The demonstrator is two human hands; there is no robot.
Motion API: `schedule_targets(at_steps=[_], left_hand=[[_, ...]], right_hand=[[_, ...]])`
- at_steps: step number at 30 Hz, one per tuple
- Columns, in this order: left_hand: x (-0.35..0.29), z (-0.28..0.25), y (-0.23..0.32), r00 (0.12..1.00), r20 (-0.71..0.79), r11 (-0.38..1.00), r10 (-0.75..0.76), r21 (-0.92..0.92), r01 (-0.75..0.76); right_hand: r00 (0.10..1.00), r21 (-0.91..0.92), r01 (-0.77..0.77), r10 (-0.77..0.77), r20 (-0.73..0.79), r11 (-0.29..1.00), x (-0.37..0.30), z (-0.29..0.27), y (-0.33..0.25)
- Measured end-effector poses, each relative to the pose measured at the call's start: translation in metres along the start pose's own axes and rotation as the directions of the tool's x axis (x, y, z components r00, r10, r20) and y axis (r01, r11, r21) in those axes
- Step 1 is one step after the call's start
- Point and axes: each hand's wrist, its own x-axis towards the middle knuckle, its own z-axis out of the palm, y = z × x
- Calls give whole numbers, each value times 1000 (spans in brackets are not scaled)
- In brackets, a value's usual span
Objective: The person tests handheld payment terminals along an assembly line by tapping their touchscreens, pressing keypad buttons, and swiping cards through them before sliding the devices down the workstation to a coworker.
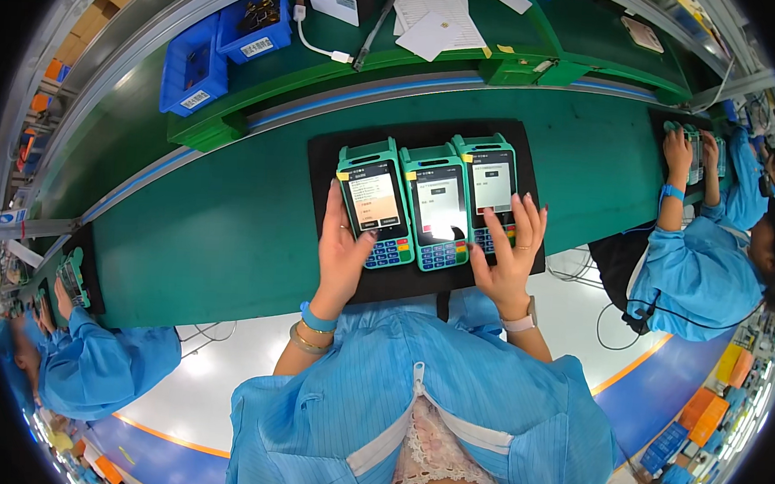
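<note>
Three green handheld payment terminals with lit screens and keypads lie side by side on a black mat [385, 287]. My left hand [341, 255] grips the left terminal [377, 198], fingers along its outer side and thumb over the front near the bottom of the screen. Between my hands lies the middle terminal [436, 201], a dark shadow or reflection low on its screen. My right hand [511, 255] hovers over or rests on the lower part of the right terminal [493, 182]. Its fingers are spread and partly hide the keypad; whether the fingertips touch is unclear.
Beyond the green bench [221, 242], a raised green shelf holds blue bins [195, 72], a white cable [314, 45], a black pen [374, 31] and papers [447, 17]. Co-workers in blue sit at the right [697, 276] and left [109, 363], hands at similar terminals.
</note>
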Motion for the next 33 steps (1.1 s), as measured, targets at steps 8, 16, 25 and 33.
schedule_targets(at_steps=[8,16,25,33], left_hand=[[-27,3,-1,994,108,729,28,678,-94],[-25,0,-7,994,96,794,43,601,-92],[-26,5,-7,999,13,874,45,483,-46],[-20,19,-9,982,-31,714,185,691,-113]], right_hand=[[985,86,-71,56,161,994,-15,-5,11],[997,124,-17,8,76,992,-19,13,20],[995,112,-30,19,98,993,-18,9,17],[991,143,-74,58,118,987,-13,4,11]])
